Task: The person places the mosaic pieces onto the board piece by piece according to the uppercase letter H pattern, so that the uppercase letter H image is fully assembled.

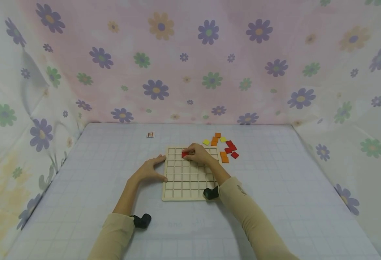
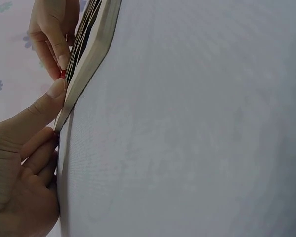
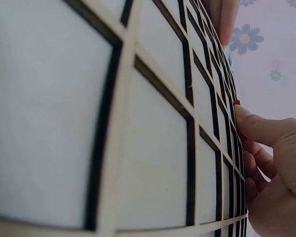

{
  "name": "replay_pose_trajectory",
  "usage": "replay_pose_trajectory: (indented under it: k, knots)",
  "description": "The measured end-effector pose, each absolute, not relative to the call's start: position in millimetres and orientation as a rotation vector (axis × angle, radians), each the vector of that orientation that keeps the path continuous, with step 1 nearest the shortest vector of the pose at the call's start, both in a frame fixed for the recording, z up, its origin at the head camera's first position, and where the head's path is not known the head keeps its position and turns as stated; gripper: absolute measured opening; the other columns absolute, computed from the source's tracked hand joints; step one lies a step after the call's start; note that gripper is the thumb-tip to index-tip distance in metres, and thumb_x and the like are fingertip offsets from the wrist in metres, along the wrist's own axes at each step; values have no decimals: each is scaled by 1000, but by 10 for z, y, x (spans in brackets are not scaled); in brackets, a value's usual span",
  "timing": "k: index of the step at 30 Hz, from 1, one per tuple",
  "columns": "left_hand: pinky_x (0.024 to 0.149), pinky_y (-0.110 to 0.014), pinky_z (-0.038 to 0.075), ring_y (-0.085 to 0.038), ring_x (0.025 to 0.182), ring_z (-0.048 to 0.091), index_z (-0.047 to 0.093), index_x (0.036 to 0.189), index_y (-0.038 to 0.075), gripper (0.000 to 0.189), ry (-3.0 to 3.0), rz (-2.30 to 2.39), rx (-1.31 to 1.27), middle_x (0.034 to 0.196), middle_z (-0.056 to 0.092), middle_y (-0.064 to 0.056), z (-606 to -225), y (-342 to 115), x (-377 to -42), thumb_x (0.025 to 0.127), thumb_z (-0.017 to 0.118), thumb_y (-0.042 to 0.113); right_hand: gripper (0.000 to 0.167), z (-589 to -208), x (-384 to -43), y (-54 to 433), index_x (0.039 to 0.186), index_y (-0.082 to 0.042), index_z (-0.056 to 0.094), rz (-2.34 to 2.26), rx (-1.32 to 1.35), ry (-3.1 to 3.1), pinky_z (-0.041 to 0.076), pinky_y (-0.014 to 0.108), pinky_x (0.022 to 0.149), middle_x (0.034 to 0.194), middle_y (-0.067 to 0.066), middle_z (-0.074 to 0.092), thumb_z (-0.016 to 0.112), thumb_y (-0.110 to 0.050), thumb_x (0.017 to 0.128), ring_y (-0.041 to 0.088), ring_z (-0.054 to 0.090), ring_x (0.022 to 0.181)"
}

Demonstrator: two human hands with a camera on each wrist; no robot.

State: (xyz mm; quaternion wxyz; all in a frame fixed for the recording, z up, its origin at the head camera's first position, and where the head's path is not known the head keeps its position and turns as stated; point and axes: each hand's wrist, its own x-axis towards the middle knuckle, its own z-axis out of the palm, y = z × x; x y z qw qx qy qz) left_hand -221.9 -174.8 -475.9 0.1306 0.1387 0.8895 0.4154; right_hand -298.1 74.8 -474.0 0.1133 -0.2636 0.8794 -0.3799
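Observation:
A square wooden grid board (image 1: 187, 199) lies flat on the table. Over its upper part, my right hand (image 1: 197, 153) pinches a small red square tile (image 1: 184, 154) between thumb and fingers, at a cell in the top row. In the right wrist view the tile (image 3: 237, 102) shows only as a sliver by the thumb. My left hand (image 1: 148, 170) is at the board's left side, thumb and fingers spread along the edge. Its thumb touches the wooden edge in the left wrist view.
Beyond the board's upper right corner lie loose tiles: several red (image 1: 228, 150), several orange (image 1: 223, 154) and two yellow (image 1: 206, 142). A small printed card (image 1: 150, 134) rests at the back left. Flowered cloth (image 1: 184, 72) hangs behind the table.

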Motion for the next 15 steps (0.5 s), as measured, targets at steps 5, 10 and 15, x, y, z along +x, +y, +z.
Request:
replay_pose_trajectory:
  k: [5,10,15]
  knots:
    - [115,-51,15,-35,141,19,38,143,4,97,2582,1204,389,151,25,-17,-4770,-1752,-2223,62,87,25,31,-4746,-2982,749,116,-3,67,-1103,-780,2580,50,40,88,112,14,58,68,-15,87,30,55,102]
    - [115,-50,15,-35,141,19,39,143,4,97,2589,1202,404,151,25,-17,-4782,-1758,-2232,62,87,25,31,-4769,-2989,748,116,-3,67,-1099,-798,2586,50,38,88,112,14,58,67,-14,88,30,56,102]
    - [115,-51,15,-36,141,19,38,143,4,97,2587,1201,400,151,25,-18,-4775,-1758,-2224,62,87,26,32,-4785,-2989,744,117,-4,67,-1106,-801,2591,50,36,86,113,13,59,67,-15,87,27,56,100]
